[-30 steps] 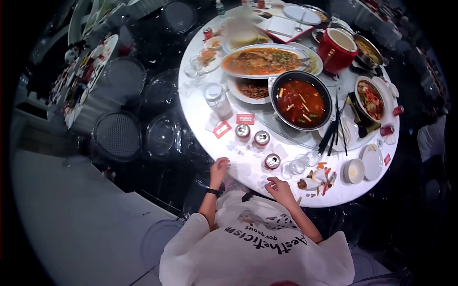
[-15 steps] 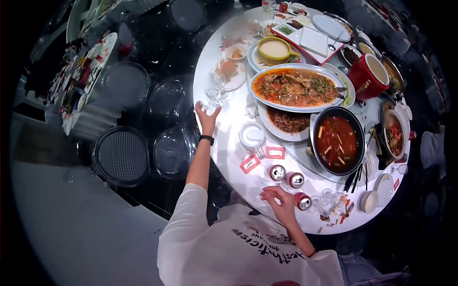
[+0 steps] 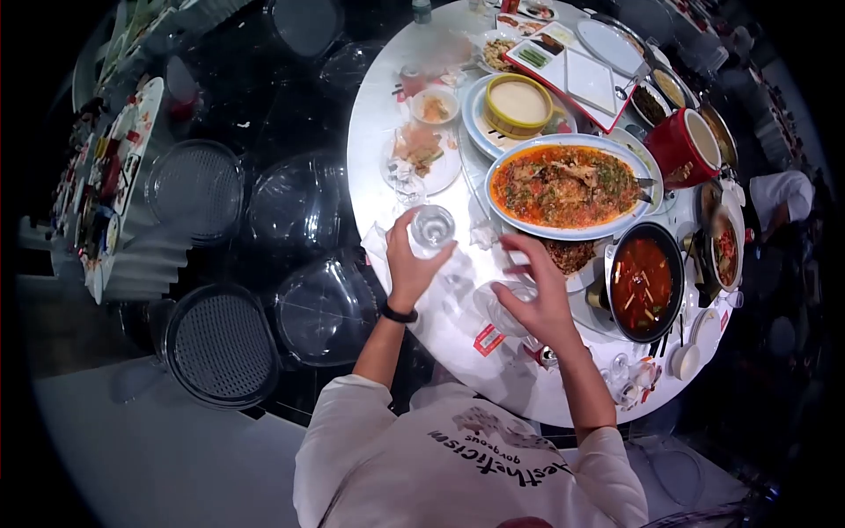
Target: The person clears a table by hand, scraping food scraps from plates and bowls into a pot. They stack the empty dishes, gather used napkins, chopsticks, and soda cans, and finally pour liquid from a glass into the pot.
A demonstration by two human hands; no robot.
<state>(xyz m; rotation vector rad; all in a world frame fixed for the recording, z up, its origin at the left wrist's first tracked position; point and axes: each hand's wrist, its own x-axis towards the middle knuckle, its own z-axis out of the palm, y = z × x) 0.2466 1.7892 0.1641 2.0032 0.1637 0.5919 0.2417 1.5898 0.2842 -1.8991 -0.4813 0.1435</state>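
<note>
My left hand [image 3: 414,268], with a dark band at the wrist, has its thumb and fingers around a clear glass [image 3: 433,227] near the table's left edge. To its right, my right hand [image 3: 539,295] is raised over the table with thumb and fingers apart and nothing visible between them. Below that hand lies a clear-looking dish [image 3: 502,304], partly covered by the thumb. A crumpled white tissue [image 3: 483,234] rests between the two hands. Just above the glass is a plate of food scraps [image 3: 436,172].
The round white table [image 3: 374,106] holds an oval fish platter [image 3: 502,207], a black pot of red soup [image 3: 673,308], a yellow-rimmed steamer [image 3: 493,119] and a red pot [image 3: 669,154]. A red card [image 3: 488,340] lies near the front. Clear chairs [image 3: 326,308] stand left.
My left hand has moved right and closed around a glass. My right hand has moved up from beside the cans to above the dish. The view has shifted slightly.
</note>
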